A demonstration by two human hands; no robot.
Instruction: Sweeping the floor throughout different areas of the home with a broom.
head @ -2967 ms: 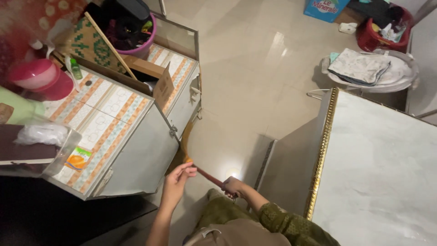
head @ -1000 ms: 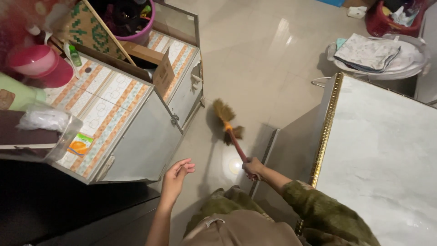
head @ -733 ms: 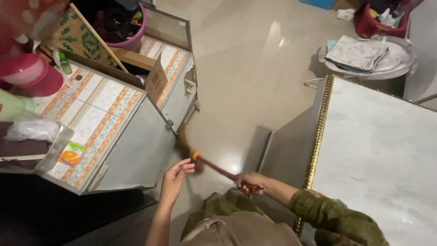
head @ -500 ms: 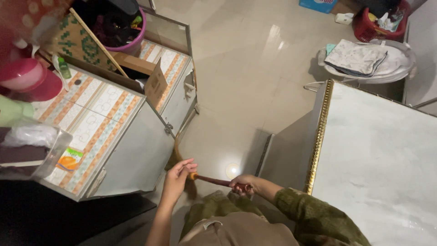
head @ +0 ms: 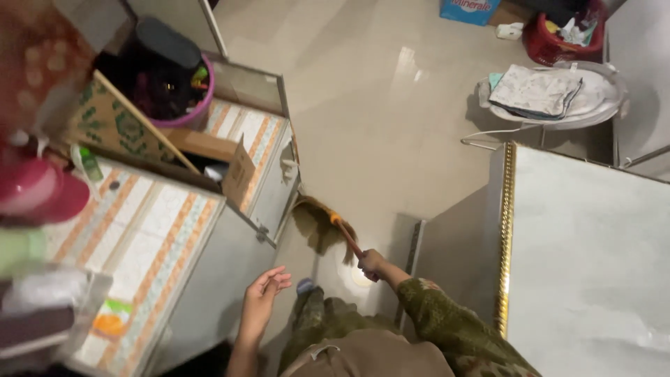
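My right hand [head: 371,263] grips the red handle of a short grass broom [head: 322,218]. The broom's brown bristles lie on the pale tiled floor [head: 363,119], against the foot of a grey metal cabinet [head: 216,272]. My left hand [head: 263,292] hangs free beside the cabinet's side, fingers loosely apart and holding nothing. My green patterned sleeve and clothes fill the bottom middle of the view.
The cabinet's tiled top carries a cardboard box [head: 223,164], a purple tub [head: 178,91] and pink bowls [head: 35,192]. A white marble-like table [head: 593,265] with a gold edge stands at right. A chair with folded cloths [head: 541,94] and a red basket [head: 562,31] are beyond.
The broom head has swung forward from under my left hand to the cabinet's front corner. My left hand has come off the broom. The view has shifted forward.
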